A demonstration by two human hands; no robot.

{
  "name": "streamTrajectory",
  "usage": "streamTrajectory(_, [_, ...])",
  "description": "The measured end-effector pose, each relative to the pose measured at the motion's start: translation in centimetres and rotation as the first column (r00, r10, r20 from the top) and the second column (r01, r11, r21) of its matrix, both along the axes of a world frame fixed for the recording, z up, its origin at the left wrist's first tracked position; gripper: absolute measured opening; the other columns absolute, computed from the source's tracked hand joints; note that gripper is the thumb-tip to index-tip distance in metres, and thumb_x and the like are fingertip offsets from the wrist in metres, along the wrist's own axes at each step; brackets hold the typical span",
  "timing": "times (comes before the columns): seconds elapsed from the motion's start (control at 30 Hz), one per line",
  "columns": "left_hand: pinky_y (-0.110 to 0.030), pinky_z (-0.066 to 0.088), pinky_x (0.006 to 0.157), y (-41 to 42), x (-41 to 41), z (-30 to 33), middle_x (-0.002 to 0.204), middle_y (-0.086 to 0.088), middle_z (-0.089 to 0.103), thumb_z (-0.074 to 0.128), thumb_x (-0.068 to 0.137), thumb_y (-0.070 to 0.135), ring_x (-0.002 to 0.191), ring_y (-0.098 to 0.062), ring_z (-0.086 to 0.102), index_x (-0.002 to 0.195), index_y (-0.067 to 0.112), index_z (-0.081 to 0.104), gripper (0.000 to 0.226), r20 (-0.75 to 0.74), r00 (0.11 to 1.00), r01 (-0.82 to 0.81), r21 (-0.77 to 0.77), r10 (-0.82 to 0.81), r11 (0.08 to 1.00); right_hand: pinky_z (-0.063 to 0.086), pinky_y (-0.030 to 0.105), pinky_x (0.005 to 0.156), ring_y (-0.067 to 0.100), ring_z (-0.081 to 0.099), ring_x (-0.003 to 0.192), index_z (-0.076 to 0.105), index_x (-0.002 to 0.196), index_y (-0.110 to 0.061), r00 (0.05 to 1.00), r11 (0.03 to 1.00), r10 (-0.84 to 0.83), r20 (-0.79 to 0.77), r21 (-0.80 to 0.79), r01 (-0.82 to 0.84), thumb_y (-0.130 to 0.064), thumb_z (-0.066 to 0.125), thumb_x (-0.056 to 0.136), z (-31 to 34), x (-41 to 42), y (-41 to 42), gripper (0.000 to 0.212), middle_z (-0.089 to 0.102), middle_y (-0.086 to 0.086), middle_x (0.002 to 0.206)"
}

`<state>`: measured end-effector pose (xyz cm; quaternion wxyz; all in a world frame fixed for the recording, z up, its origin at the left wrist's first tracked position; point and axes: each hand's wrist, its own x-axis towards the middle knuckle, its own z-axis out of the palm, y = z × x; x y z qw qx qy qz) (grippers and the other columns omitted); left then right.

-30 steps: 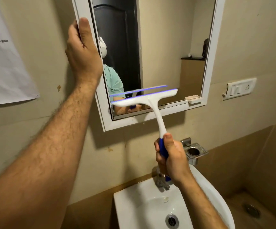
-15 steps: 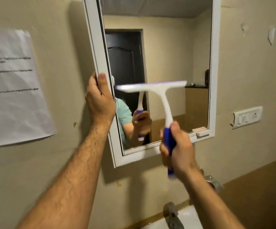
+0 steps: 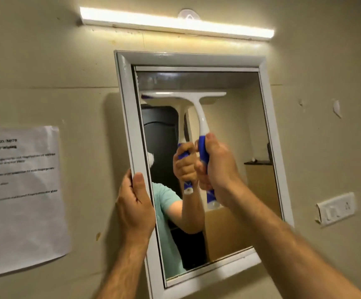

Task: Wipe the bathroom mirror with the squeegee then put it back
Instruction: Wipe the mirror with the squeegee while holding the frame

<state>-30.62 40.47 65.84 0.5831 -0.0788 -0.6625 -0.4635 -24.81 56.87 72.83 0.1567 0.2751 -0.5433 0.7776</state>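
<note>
White squeegee (image 3: 193, 100) stands upright, its blade across the upper glass of the mirror (image 3: 225, 169). Right hand (image 3: 216, 167) clenches its blue handle below the blade; left hand (image 3: 135, 206) clasps the mirror's left frame.

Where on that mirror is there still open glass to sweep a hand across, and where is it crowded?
Open glass lies on the mirror right of the squeegee handle, up to the right frame edge. The middle is crowded by the right hand gripping the handle; the left hand clasps the left frame edge.
</note>
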Motion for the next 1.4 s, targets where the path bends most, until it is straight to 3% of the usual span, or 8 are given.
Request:
streamTrajectory(0.33, [-0.023,0.035,0.088,0.3,0.2,0.2,0.124,-0.014,0.060,0.031,0.097,0.038,0.115,-0.028,0.054,0.128,0.004,0.053,0.051,0.005,1.000,0.010,-0.011,-0.010,1.000,0.038,0.020,0.042,0.013,0.046,0.051,0.059,0.094,-0.001,0.969,0.984,-0.168,-0.183,0.034,0.177,-0.044,0.034,0.097,3.5,-4.5,-1.3,0.050,0.050,0.010,0.068])
streamTrajectory(0.5, [-0.035,0.046,0.089,-0.1,-0.3,-0.3,0.116,-0.013,0.064,0.022,0.094,0.060,0.107,-0.029,0.059,0.122,0.007,0.055,0.069,0.001,1.000,0.002,-0.027,-0.002,1.000,0.041,0.017,0.050,0.008,0.051,0.054,0.062,0.092,0.002,0.927,0.946,-0.309,-0.215,0.037,0.323,-0.033,0.035,0.100,-0.5,-6.0,-1.5,0.045,0.057,0.001,0.066])
streamTrajectory(0.7, [-0.029,0.038,0.091,0.0,0.1,0.0,0.128,-0.012,0.059,0.028,0.096,0.048,0.117,-0.029,0.053,0.133,0.009,0.051,0.058,0.003,0.999,0.054,-0.020,-0.054,0.998,0.046,0.021,0.049,0.012,0.050,0.048,0.063,0.086,-0.004,0.989,0.999,-0.019,-0.148,0.026,0.023,-0.044,0.032,0.100,1.9,-5.0,0.5,0.053,0.056,0.004,0.060])
streamTrajectory(0.83, [-0.029,0.038,0.089,-0.3,-0.3,-0.2,0.125,-0.009,0.061,0.022,0.089,0.061,0.115,-0.029,0.055,0.130,0.014,0.053,0.069,-0.018,0.999,0.030,-0.028,-0.031,0.999,0.047,0.029,0.058,0.015,0.054,0.056,0.063,0.076,-0.013,0.956,0.973,-0.213,-0.204,0.041,0.226,-0.037,0.036,0.101,2.3,-5.2,1.4,0.044,0.059,0.003,0.064])
streamTrajectory(0.9, [-0.031,0.040,0.088,-0.4,-0.4,-0.3,0.124,-0.009,0.062,0.020,0.084,0.067,0.115,-0.030,0.055,0.130,0.016,0.054,0.076,-0.029,0.999,0.039,-0.029,-0.040,0.999,0.045,0.019,0.051,0.005,0.055,0.050,0.061,0.066,-0.018,0.923,0.941,-0.329,-0.200,0.017,0.339,-0.024,0.035,0.102,0.2,-5.1,1.8,0.045,0.059,-0.006,0.056])
streamTrajectory(1.03, [-0.040,0.041,0.093,-0.1,-0.3,-0.2,0.128,-0.015,0.059,0.024,0.085,0.062,0.118,-0.036,0.052,0.133,0.012,0.051,0.074,-0.007,1.000,0.025,-0.012,-0.025,1.000,0.037,0.011,0.039,0.000,0.047,0.037,0.061,0.053,-0.017,0.963,0.973,-0.230,-0.144,-0.019,0.229,-0.018,0.031,0.104,-2.1,-3.5,3.2,0.059,0.053,-0.006,0.044])
streamTrajectory(1.13, [-0.041,0.042,0.089,-0.2,-0.3,-0.1,0.123,-0.015,0.061,0.022,0.083,0.066,0.113,-0.037,0.055,0.130,0.014,0.053,0.077,-0.016,0.999,0.028,-0.035,-0.029,0.999,0.035,0.013,0.033,0.002,0.041,0.030,0.056,0.062,-0.013,0.991,0.996,-0.087,-0.101,-0.043,0.083,-0.029,0.026,0.104,0.7,-2.5,4.9,0.054,0.047,-0.004,0.039])
streamTrajectory(1.4, [-0.036,0.040,0.087,0.0,-0.1,-0.2,0.119,-0.014,0.063,0.025,0.093,0.053,0.110,-0.033,0.055,0.122,0.010,0.056,0.060,-0.008,0.999,0.031,-0.030,-0.031,0.999,0.039,0.016,0.036,0.004,0.046,0.035,0.054,0.080,-0.009,0.958,0.957,-0.268,-0.098,0.086,0.276,-0.041,0.029,0.102,-1.5,-5.5,8.9,0.047,0.052,-0.002,0.051])
